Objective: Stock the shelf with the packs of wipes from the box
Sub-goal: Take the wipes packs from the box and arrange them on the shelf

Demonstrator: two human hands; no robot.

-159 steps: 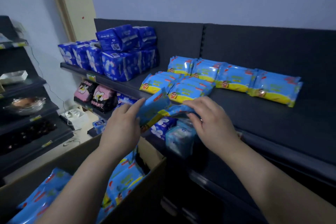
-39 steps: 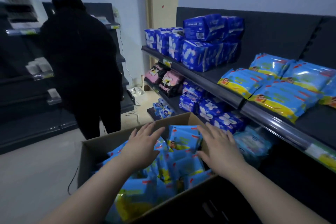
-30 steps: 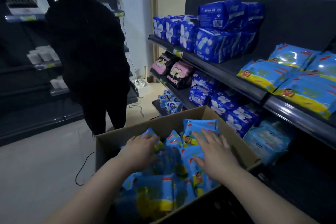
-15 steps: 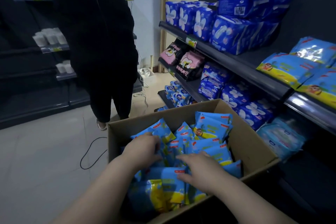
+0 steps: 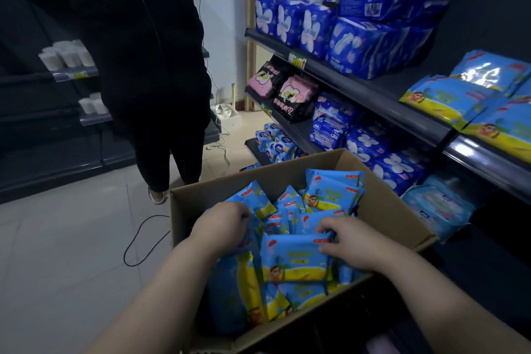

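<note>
Right of the box point(image 5: 396, 210), the dark shelf point(image 5: 373, 95) carries stocked packs point(image 5: 448, 98) of wipes on its upper level. Beyond the box, a person in black point(image 5: 138, 52) stands with their back to us. Inside the box lie loose packs point(image 5: 330, 190). Our right hand point(image 5: 347, 241) pinches the top pack point(image 5: 293, 259) by its upper edge. Our left hand point(image 5: 221, 227) curls among packs at the box's left side; we cannot tell if it grips one.

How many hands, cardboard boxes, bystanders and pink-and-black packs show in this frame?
Hands: 2 (left hand; right hand pinching a pack of wipes)
Cardboard box: 1
Person in black: 1
Pink-and-black packs: 2
Total: 6
</note>
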